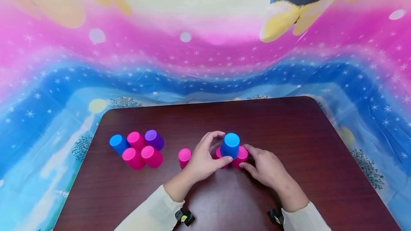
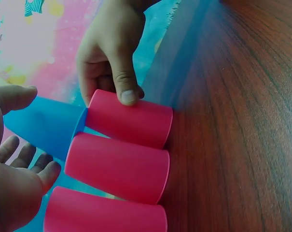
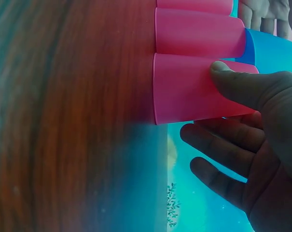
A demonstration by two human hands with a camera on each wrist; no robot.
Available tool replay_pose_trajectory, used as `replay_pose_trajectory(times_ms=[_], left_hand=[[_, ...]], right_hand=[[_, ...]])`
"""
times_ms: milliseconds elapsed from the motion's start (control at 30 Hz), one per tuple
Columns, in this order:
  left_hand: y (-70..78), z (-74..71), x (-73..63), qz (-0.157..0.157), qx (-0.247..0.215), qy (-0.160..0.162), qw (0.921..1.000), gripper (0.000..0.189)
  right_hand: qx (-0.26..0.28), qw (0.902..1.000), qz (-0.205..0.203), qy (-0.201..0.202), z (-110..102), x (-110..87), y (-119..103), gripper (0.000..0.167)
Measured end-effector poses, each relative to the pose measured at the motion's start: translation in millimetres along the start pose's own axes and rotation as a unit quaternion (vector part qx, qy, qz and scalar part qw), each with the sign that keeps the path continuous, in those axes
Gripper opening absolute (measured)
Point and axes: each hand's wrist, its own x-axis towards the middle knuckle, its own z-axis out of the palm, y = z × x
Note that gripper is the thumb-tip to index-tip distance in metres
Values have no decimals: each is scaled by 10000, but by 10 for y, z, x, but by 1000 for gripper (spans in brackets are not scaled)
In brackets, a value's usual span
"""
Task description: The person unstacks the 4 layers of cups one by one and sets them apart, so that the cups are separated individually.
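Observation:
Upside down, a blue cup (image 1: 230, 145) rests on top of two inverted pink cups standing side by side. My left hand (image 1: 203, 158) is at the blue cup's left side, thumb and fingers spread apart around it. In the left wrist view those fingers (image 2: 25, 154) are loosely extended alongside the blue cup. My right hand (image 1: 268, 167) holds the right pink cup (image 3: 199, 92), its thumb on the near side and fingers around the far side. The middle pink cup (image 2: 119, 166) stands between that one and another pink cup (image 1: 184, 157), partly covered by my left hand.
To the left on the dark wooden table (image 1: 289, 124) stands a group of inverted cups: a blue cup (image 1: 119, 144), a purple cup (image 1: 155, 139) and several pink cups (image 1: 133, 158). A patterned cloth (image 1: 192, 56) hangs behind the table's far edge.

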Motion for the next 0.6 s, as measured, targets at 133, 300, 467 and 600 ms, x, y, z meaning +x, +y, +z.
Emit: replay_pose_trajectory(times_ms=[133, 300, 467, 600], left_hand=[[-17, 51, 31, -52, 228, 40, 9997, 79], [-50, 96, 57, -101, 465, 73, 9988, 78], [-56, 107, 67, -94, 650, 81, 9978, 76], [-37, 104, 68, -111, 705, 99, 9974, 74]], right_hand=[[-35, 10000, -17, -15, -1, -2, 5, 66], [-75, 10000, -3, -21, 12, -2, 2, 66], [-84, 10000, 7, -23, 16, -3, 10, 67], [-101, 9999, 13, -33, 13, -4, 11, 67]])
